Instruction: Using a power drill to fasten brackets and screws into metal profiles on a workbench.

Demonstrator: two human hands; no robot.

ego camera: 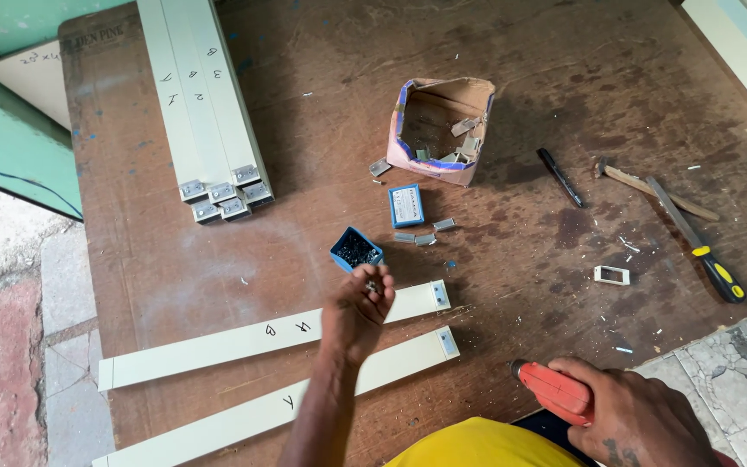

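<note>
A small blue box of screws (356,249) sits on the bench (512,78), just beyond the left hand (358,313), whose grip pinches something tiny (too small to tell). The right hand (637,415) clasps a red tool (553,390).

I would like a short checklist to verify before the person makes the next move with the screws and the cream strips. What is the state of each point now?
1. Left hand has picked up small fasteners: ok, small metal pieces show at the fingertips, just below the open blue screw box.
2. Right hand holds the red power tool: ok.
3. Tool bit fitted: cannot tell, the tip is hidden.
4. Two cream strips lie flat on the brown table: ok, side by side.
5. Metal brackets on the strip ends: ok, both in place.
6. Hammer and yellow-handled tool away from the strips: ok.
</note>
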